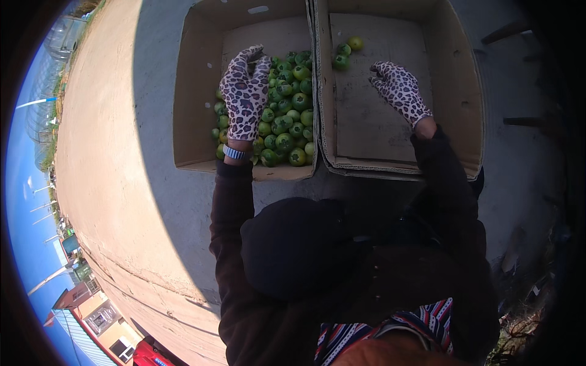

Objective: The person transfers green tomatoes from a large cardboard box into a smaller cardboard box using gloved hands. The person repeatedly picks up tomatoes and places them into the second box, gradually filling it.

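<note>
My left hand [246, 94], in a leopard-print glove, hovers over the left cardboard box [197, 91], its fingers curved above green tomatoes [284, 142] heaped in that box. Whether it holds a tomato cannot be told, as the back of the hand hides the palm. In the right cardboard box [382, 91], my right hand [397, 87] wears a matching glove, fingers bent towards the left. No fruit shows at its fingertips; its palm is hidden. Near that box's upper left corner lie two green tomatoes [341, 62] and a yellowish one [355, 43].
Both boxes stand side by side on shaded concrete ground [169, 192]. Dark legs [522, 121] of some object reach in at the right. Sunlit ground, a building [98, 315] and a red vehicle [153, 354] lie to the left.
</note>
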{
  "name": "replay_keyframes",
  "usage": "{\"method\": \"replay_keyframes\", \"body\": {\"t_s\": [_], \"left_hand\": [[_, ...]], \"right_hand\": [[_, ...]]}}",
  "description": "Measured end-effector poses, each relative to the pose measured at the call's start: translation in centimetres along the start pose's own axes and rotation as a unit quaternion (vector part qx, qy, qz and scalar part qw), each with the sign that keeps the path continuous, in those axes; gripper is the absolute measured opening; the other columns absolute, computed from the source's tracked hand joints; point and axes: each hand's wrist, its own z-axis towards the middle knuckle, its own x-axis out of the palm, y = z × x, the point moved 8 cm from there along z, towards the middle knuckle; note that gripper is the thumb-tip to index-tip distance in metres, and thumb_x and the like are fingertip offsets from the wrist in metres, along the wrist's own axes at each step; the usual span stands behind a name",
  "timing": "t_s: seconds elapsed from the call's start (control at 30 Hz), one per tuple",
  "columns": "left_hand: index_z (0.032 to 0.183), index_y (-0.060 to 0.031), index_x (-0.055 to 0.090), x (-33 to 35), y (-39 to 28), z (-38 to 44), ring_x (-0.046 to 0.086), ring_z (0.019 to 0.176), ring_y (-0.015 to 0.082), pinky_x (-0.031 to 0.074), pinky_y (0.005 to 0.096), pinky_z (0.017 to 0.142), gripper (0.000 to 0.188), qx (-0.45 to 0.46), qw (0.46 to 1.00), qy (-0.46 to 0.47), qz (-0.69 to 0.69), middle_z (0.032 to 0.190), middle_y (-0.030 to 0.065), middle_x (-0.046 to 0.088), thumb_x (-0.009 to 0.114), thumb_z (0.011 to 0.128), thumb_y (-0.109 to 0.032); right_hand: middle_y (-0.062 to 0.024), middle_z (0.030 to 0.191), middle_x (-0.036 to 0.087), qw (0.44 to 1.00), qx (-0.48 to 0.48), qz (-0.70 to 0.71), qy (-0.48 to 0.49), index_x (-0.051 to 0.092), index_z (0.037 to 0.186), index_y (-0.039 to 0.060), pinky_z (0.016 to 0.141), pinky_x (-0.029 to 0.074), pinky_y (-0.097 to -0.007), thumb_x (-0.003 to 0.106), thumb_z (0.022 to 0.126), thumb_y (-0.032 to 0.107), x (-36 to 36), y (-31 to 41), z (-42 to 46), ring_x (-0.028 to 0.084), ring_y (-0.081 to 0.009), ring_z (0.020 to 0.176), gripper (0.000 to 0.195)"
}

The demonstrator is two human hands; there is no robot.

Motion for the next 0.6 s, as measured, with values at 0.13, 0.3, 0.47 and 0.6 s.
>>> {"method": "replay_keyframes", "body": {"t_s": [0.13,0.3,0.47,0.6], "left_hand": [[0.103,-0.003,0.063,5.2,-8.1,-0.8,0.064,0.088,0.0171,0.051,0.0285,0.077,0.021,0.117,0.986,-0.026,-0.118,0.097,0.0098,0.065,0.061,0.082,-0.006],[0.101,-0.0045,0.063,8.4,-9.7,-5.7,0.064,0.085,0.022,0.051,0.0302,0.075,0.02,0.188,0.977,0.062,-0.076,0.094,0.0101,0.064,0.061,0.081,-0.007],[0.102,-0.0072,0.062,11.1,-7.1,-6.5,0.062,0.086,0.0242,0.051,0.0324,0.075,0.02,0.2,0.97,0.121,-0.069,0.094,0.0094,0.062,0.06,0.082,-0.01],[0.104,-0.0083,0.061,12.6,-6.5,-5.7,0.061,0.086,0.0236,0.05,0.0335,0.076,0.022,0.165,0.968,0.18,-0.058,0.093,0.0076,0.062,0.058,0.083,-0.012]], "right_hand": [[-0.0144,0.118,0.056,0.995,-0.004,-0.082,0.051,0.052,0.12,0.0077,0.094,0.042,-0.0388,0.057,0.083,0.025,2.2,-1.6,0.9,0.054,-0.0284,0.109,0.041],[-0.0187,0.128,0.048,0.989,-0.048,-0.141,0.023,0.045,0.129,0.0086,0.097,0.04,-0.0398,0.053,0.082,0.011,4.0,-2.3,4.5,0.049,-0.0312,0.115,0.048],[-0.0183,0.131,0.045,0.979,-0.088,-0.18,0.041,0.046,0.129,0.0156,0.097,0.04,-0.0395,0.04,0.085,0.005,9.1,-2.0,12.9,0.048,-0.0307,0.117,0.046],[-0.0159,0.131,0.046,0.984,-0.092,-0.149,0.041,0.048,0.127,0.0154,0.098,0.039,-0.0389,0.041,0.087,0.008,11.5,-4.8,15.4,0.048,-0.0299,0.117,0.042]]}}
